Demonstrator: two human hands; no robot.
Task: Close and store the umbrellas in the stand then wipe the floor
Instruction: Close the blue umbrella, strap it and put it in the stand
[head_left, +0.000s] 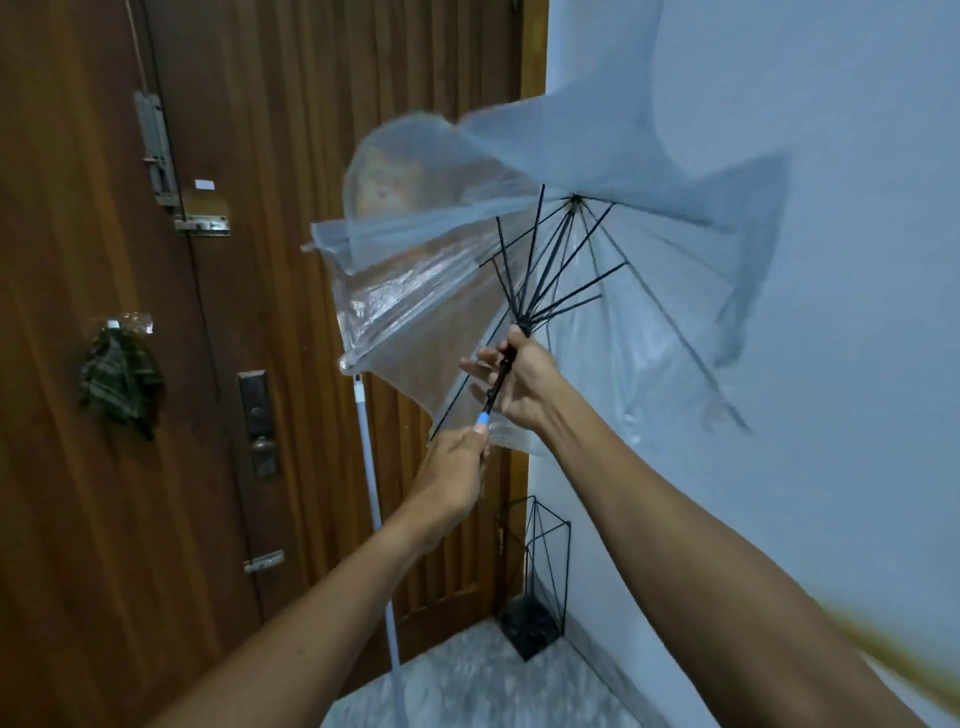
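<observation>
Far left, a dark cloth (119, 379) hangs on the wooden door (291, 156) and a pale pole (371, 467), prob. a mop, leans on it. Neither is in hand, so the wiping step looks not yet begun. Next along, the left hand (454, 467) comes up from below w/ the forearm raised, fingers curled tight round the bottom of the handle just under its blue band (484, 418). The clear umbrella (415, 291) is held up in the air btwn door and wall, tip pointing away from the person, canopy slack and about half collapsed, black ribs (545, 270) splayed, i.e. closing is under way, not done. The right hand (524, 387) sits higher on the shaft, gripping it at the runner, wrist bent, a few fingers sticking out past the shaft. Below right, the black wire stand (530, 623) waits in the corner on the marble floor (467, 686), w/ no umbrella visible in it, so storing is left too. Other umbrellas: none in view.
</observation>
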